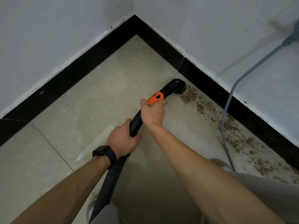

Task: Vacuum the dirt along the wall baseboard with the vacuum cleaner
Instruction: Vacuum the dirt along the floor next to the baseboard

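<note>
Two white walls (48, 38) meet at a corner at the top of the view, above a beige tiled floor (105, 94). A black baseboard (202, 75) runs along the foot of both walls. A band of brown dirt (234, 131) lies on the floor along the right-hand baseboard, from mid-frame to the lower right edge. A grey cable (224, 120) hangs down the right wall, crosses the baseboard and lies across the dirt. The vacuum cleaner's ribbed black hose (110, 178) rises from the bottom edge and passes under the left wrist into a rigid black tube (136, 122). The left grip (123, 139) is clenched round the lower end of that tube. The right grip (153, 113) grasps the tube further up, at the rear of an orange sleeve (156, 98). The round black nozzle (178, 86) sits on the floor just beside the right-hand baseboard, at the corner end of the dirt band. Contact with the baseboard cannot be confirmed. A dark watch (101, 150) is on the left wrist.
</note>
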